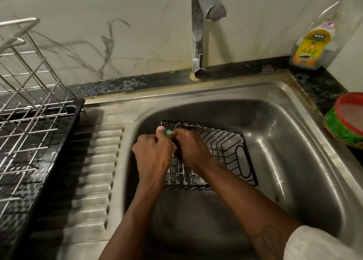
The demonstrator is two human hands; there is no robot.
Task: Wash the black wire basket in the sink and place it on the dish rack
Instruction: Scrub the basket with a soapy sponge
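The black wire basket (225, 148) lies tilted in the steel sink (284, 142), with soap suds on its wires. My left hand (153, 153) grips the basket's left edge, thumb up. My right hand (188, 148) is curled over a small green scrubber (169, 131) and presses it against the wires near the basket's upper left corner; most of the scrubber is hidden by the fingers. The wire dish rack (29, 106) stands on a black tray at the far left.
The tap (198, 34) stands behind the sink, with no water running. A dishwash gel bottle (310, 46) sits at the back right corner. A green and red bowl (347, 126) rests on the right counter. The ribbed drainboard (92, 171) lies between sink and rack.
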